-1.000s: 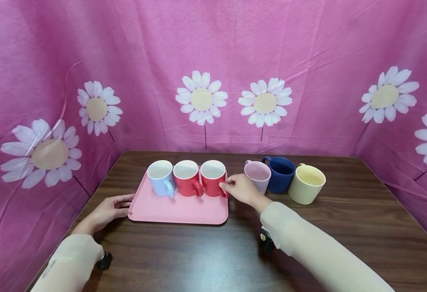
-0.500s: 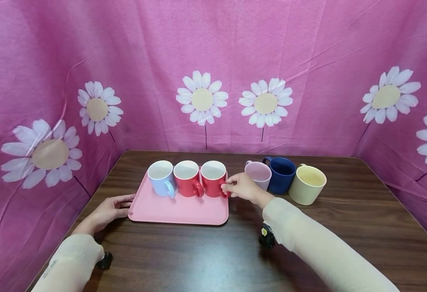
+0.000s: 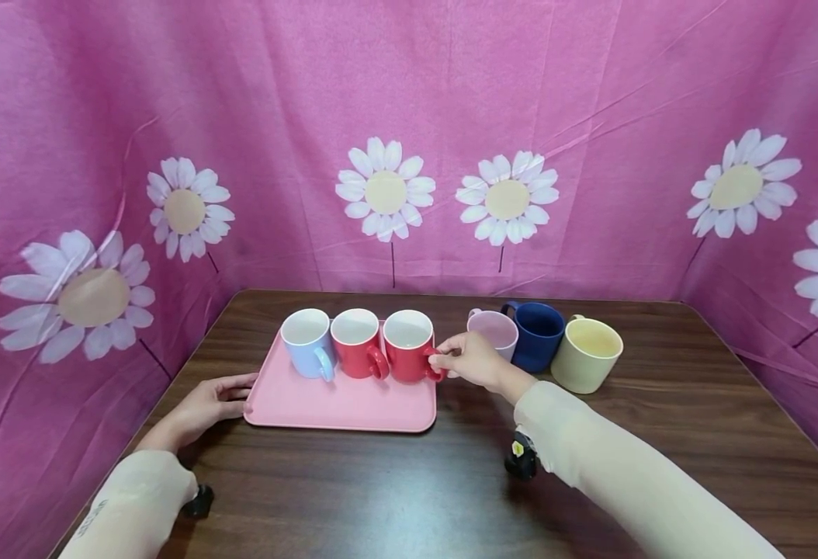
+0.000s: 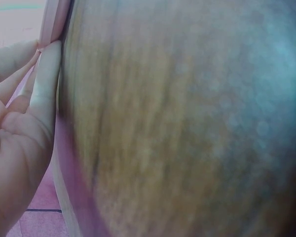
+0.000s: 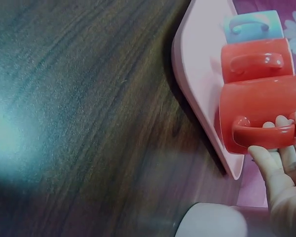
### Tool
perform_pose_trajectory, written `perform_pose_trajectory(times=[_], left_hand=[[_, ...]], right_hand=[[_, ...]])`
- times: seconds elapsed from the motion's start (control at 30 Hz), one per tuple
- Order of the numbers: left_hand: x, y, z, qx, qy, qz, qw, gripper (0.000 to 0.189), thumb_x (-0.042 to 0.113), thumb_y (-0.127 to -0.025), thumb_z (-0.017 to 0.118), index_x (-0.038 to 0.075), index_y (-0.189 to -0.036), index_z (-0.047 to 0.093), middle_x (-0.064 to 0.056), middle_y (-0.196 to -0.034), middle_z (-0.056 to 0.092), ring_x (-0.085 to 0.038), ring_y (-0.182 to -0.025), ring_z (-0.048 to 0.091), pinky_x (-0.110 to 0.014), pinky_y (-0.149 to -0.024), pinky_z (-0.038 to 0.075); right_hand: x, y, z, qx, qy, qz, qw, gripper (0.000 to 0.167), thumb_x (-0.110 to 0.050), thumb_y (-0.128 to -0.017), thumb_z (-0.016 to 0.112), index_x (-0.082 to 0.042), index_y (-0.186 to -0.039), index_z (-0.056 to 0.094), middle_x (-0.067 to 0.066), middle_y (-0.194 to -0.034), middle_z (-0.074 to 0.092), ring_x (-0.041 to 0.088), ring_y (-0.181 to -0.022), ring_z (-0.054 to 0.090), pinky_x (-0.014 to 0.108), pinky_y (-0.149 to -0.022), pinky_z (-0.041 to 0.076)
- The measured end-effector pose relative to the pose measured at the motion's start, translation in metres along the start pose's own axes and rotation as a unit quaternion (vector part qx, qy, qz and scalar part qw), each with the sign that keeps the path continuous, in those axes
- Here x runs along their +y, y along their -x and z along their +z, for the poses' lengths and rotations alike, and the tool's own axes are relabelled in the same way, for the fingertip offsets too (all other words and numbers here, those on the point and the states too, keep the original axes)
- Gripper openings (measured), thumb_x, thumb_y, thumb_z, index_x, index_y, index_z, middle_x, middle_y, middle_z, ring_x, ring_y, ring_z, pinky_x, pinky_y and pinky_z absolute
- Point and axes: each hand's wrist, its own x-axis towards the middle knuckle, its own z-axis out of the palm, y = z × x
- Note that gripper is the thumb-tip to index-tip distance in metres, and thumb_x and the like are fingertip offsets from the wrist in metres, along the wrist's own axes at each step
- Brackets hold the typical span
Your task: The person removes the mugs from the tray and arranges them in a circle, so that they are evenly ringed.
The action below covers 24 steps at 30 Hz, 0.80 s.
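Observation:
On a pink tray (image 3: 339, 407) stand a light blue mug (image 3: 306, 349) and two red mugs in a row. My right hand (image 3: 474, 361) grips the handle of the rightmost red mug (image 3: 406, 353); in the right wrist view, fingertips reach behind that handle (image 5: 264, 135). The middle red mug (image 3: 357, 349) is beside it, its handle turned toward the front. At the tray's left edge my left hand (image 3: 206, 405) rests with fairly straight fingers; the left wrist view has thumb and fingertips against the rim (image 4: 53, 24).
Right of the tray stand a pale pink mug (image 3: 494, 330), partly behind my right hand, a dark blue mug (image 3: 538, 341) and a yellow mug (image 3: 586, 361). Behind the brown wooden table (image 3: 353, 497) hangs a pink cloth (image 3: 451, 78) with daisies.
The rightmost red mug's handle has swung slightly to the right with my right hand, and the mug sits a touch nearer the front. The left hand and the other mugs stay put.

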Motion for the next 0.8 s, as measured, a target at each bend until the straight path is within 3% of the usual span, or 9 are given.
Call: perform_pose_trajectory(times=[0.17, 0.4, 0.8], left_hand=[[0.000, 0.001, 0.000, -0.004, 0.002, 0.008, 1.0000, 0.063, 0.002, -0.085, 0.069, -0.018, -0.135, 0.036, -0.035, -0.125, 0.051, -0.014, -0.104, 0.060, -0.021, -0.080, 0.049], [-0.001, 0.001, -0.002, -0.009, 0.002, 0.017, 0.9998, 0.062, 0.001, -0.086, 0.068, -0.018, -0.136, 0.037, -0.035, -0.124, 0.052, -0.006, -0.099, 0.060, -0.021, -0.079, 0.050], [0.000, 0.002, -0.001, -0.005, 0.002, 0.008, 1.0000, 0.062, 0.002, -0.085, 0.068, -0.018, -0.136, 0.037, -0.035, -0.125, 0.051, -0.009, -0.101, 0.060, -0.021, -0.079, 0.050]], right_hand=[[-0.002, 0.007, -0.007, -0.008, -0.005, -0.014, 0.9999, 0.019, -0.002, -0.087, 0.068, 0.014, -0.099, 0.066, 0.019, -0.087, 0.069, 0.028, -0.080, 0.067, 0.042, -0.075, 0.054], [0.003, 0.022, -0.025, -0.048, -0.001, -0.031, 0.9984, 0.021, -0.003, -0.088, 0.067, 0.014, -0.101, 0.067, 0.019, -0.089, 0.070, 0.021, -0.079, 0.067, 0.040, -0.075, 0.054], [0.010, 0.055, -0.060, -0.112, 0.021, -0.048, 0.9923, 0.022, -0.005, -0.088, 0.068, 0.014, -0.100, 0.065, 0.013, -0.085, 0.069, 0.017, -0.078, 0.064, 0.038, -0.073, 0.055]])
